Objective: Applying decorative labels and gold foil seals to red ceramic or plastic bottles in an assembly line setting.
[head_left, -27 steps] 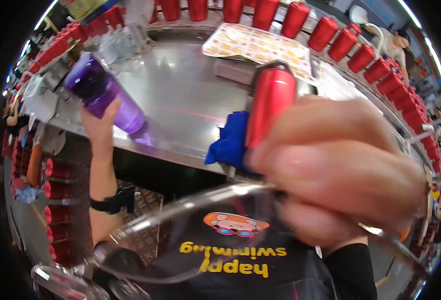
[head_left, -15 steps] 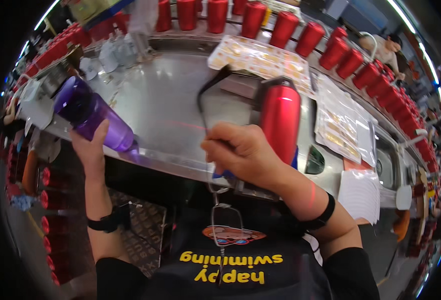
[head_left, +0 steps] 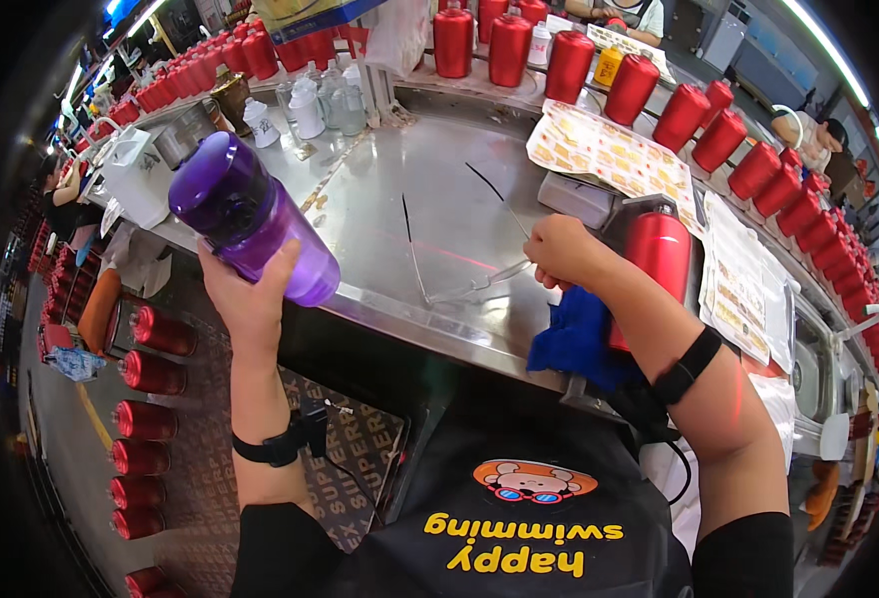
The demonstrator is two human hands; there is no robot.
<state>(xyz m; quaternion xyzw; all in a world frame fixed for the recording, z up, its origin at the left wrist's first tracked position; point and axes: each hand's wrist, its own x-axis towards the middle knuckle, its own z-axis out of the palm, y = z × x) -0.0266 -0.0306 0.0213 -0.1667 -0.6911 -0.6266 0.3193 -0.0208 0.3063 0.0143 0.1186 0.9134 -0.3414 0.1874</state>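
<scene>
My left hand [head_left: 245, 299] is wrapped round a translucent purple drinking bottle [head_left: 300, 244] with a dark purple lid, tilted over the counter's front edge. The fingers of my right hand [head_left: 564, 249] are closed at one end of a pair of thin-framed glasses [head_left: 479, 282] with dark temple tips. Its temples are unfolded and point toward the far side of the metal counter [head_left: 359, 229]. Whether the glasses touch the counter I cannot tell. A red metal bottle [head_left: 659, 244] is just behind my right forearm, and a blue cloth [head_left: 574, 334] is below my right hand.
Several red bottles [head_left: 569, 68] line the raised shelf beyond the counter. Patterned sheets [head_left: 609, 149] lie at the back right, near a grey box [head_left: 574, 199]. Clear glass bottles [head_left: 345, 105] stand at the back left. More red bottles [head_left: 150, 371] are at lower left. A co-worker [head_left: 808, 135] is at far right.
The glasses, hanging down in front of my apron before, are now over the counter with my right hand at one end. The purple bottle stays in my left hand. The whole view has shifted.
</scene>
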